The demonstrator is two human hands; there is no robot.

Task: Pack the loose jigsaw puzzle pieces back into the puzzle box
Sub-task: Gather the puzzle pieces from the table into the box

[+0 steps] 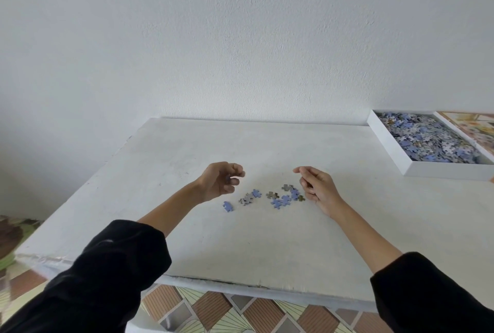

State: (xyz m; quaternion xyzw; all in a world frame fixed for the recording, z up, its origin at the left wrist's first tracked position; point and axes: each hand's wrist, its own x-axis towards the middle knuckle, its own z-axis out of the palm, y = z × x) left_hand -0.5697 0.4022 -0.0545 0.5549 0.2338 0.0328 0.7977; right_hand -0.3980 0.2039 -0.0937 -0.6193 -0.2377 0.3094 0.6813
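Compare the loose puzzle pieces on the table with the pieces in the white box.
The loose pieces are only a few; the boxed pieces are a great many. The loose pieces lie flat and scattered on the table; the boxed pieces are heaped over one another inside the white box. Both are mostly blue and grey.

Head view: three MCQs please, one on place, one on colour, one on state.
1. Where on the table is the puzzle box? A near left corner; B far right; C centre.
2. Colour of the leftmost loose piece? A red; B green; C blue.
3. The puzzle box is: A open, with a heap of pieces inside; B lidded; C open and empty.
Key: 1 B, it sits at the table's far right side; 2 C, its face is plain blue; 3 A, no lid covers it and pieces fill it.
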